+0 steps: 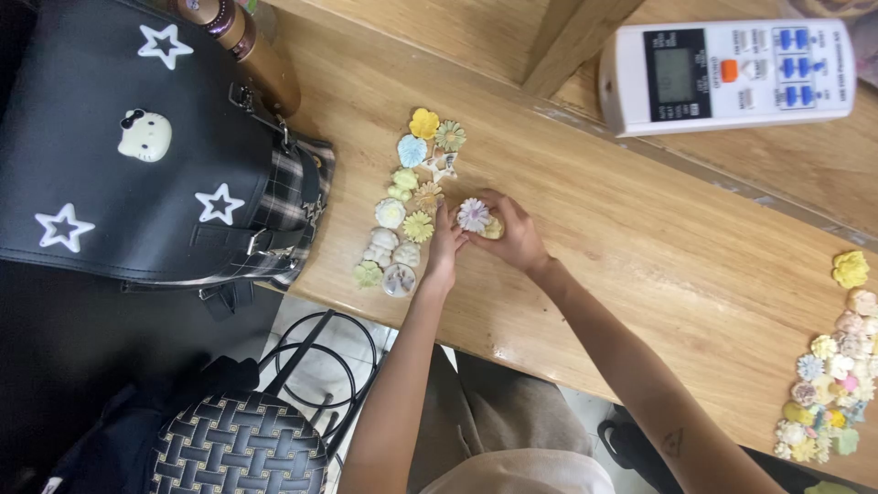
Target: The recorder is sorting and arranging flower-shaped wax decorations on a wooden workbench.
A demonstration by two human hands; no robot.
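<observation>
At the far left a black bag with white stars leans over the left end of the wooden bench, a brown bottle lying at its top. Just beside the bag, near the bench's front edge, about a dozen small moulded charms already lie in two neat columns: flowers, a star, a round disc, in pale yellow, blue, cream and green. The left hand rests its fingertips against the right side of this group, fingers loosely curled and holding nothing that shows. The right hand pinches a white and lilac flower charm at the edge of the rows, with a yellowish piece tucked under its fingers. Toward the back edge lies a white remote control. At the bench's right end a loose heap of mixed charms sits unsorted, so by my judgement the arranging is under way with much left.
</observation>
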